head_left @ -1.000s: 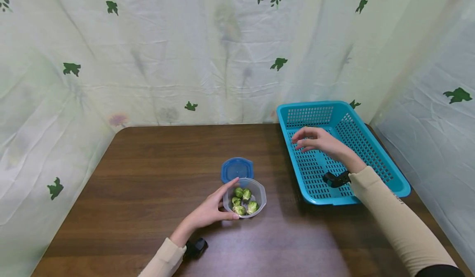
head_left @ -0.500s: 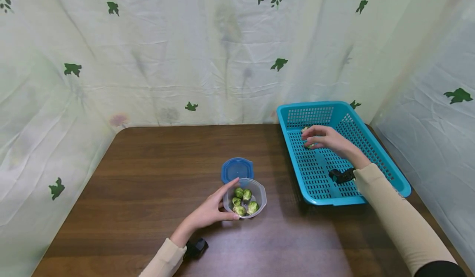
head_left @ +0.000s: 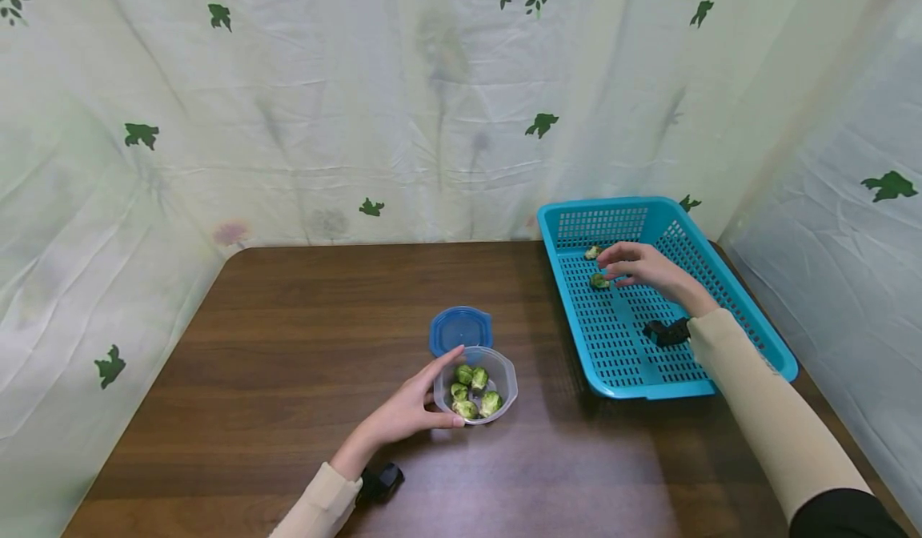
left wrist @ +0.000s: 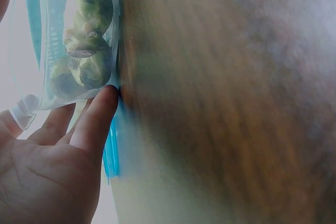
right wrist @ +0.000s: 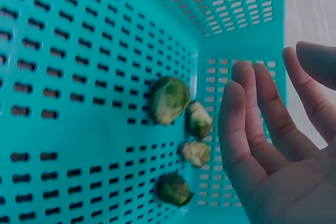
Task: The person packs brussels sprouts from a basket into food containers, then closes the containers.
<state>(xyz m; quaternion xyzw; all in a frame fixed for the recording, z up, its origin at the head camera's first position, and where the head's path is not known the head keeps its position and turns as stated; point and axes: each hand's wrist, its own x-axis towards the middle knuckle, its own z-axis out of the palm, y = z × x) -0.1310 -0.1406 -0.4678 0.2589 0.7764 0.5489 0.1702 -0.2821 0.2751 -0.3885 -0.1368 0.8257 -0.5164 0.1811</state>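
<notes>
My left hand (head_left: 403,411) holds a small clear plastic container (head_left: 509,384) by its near-left side, thumb and fingers spread around the rim. Several Brussels sprouts (head_left: 491,402) lie inside it; the left wrist view shows more Brussels sprouts (left wrist: 90,69) through its wall, with fingertips against the underside. Over the blue plastic basket (head_left: 598,378) hovers my right hand (head_left: 651,272), fingers loosely bent and nothing in them. Below that hand, several Brussels sprouts (right wrist: 169,100) rest on the basket floor near its far end, apart from the fingers.
A blue lid (head_left: 461,328) lies on the wooden table (head_left: 324,322) just behind the container. Hanging cloth (head_left: 324,122) with leaf prints encloses the back and sides. The basket stands near the table's right edge.
My right hand has shifted rightward over the basket, so two Brussels sprouts there are now in sight from the head view. The left hand and container have stayed put.
</notes>
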